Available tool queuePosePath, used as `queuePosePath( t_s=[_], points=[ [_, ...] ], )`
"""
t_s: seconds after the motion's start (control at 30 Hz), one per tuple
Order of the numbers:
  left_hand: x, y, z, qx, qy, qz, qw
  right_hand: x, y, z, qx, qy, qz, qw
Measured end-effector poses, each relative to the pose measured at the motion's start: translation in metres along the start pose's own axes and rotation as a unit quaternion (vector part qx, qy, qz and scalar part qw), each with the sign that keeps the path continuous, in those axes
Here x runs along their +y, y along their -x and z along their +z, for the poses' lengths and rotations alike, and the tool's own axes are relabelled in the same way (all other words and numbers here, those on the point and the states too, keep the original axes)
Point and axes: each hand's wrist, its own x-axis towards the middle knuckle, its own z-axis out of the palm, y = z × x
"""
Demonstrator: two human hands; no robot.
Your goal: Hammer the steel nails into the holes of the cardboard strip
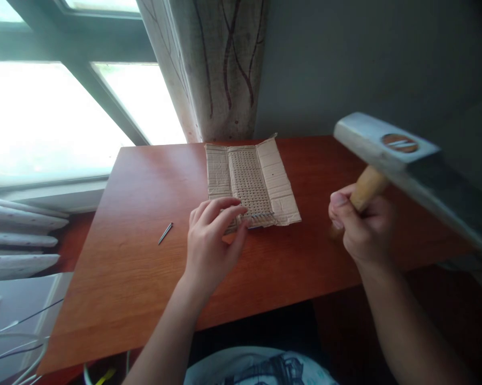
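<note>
Hammer (385, 141) raised at rt (head blurred); cardboard (278, 184) flat on table (144, 267), w/ dotted grid.

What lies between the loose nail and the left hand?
Only bare table lies between the nail and the left hand, as the head view shows.

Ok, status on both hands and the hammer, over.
Right hand shut on hammer, head raised. Left hand fingertips on near edge of cardboard, pinch unclear. Loose nail on table left of it, apart.
</note>
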Motion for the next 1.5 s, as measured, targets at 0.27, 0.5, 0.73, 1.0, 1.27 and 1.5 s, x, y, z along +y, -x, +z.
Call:
queuePosePath(
  t_s=[0.27, 0.5, 0.73, 1.0, 1.27, 1.5],
  points=[
    [-0.046, 0.021, -0.043, -0.022, -0.136, -0.069, 0.988, 0.017, -0.021, 0.030, 0.093, -0.188, -0.013, 0.978],
    [-0.090, 0.048, -0.076, -0.128, -0.307, -0.195, 0.923, 0.026, -0.022, 0.031, 0.087, -0.161, -0.023, 0.983],
    [-0.088, 0.042, -0.075, -0.198, -0.351, -0.208, 0.891, 0.028, -0.024, 0.031, 0.073, -0.121, -0.074, 0.987],
    [-0.079, 0.027, -0.061, -0.253, -0.433, -0.173, 0.848, 0.030, -0.017, 0.035, 0.086, -0.120, -0.057, 0.987],
    [-0.076, 0.025, -0.055, -0.248, -0.416, -0.184, 0.855, 0.023, -0.012, 0.036, 0.035, -0.134, -0.027, 0.990],
    [-0.072, 0.027, -0.060, -0.182, -0.351, -0.203, 0.896, 0.026, -0.014, 0.038, 0.055, -0.153, -0.016, 0.987]
  ],
)
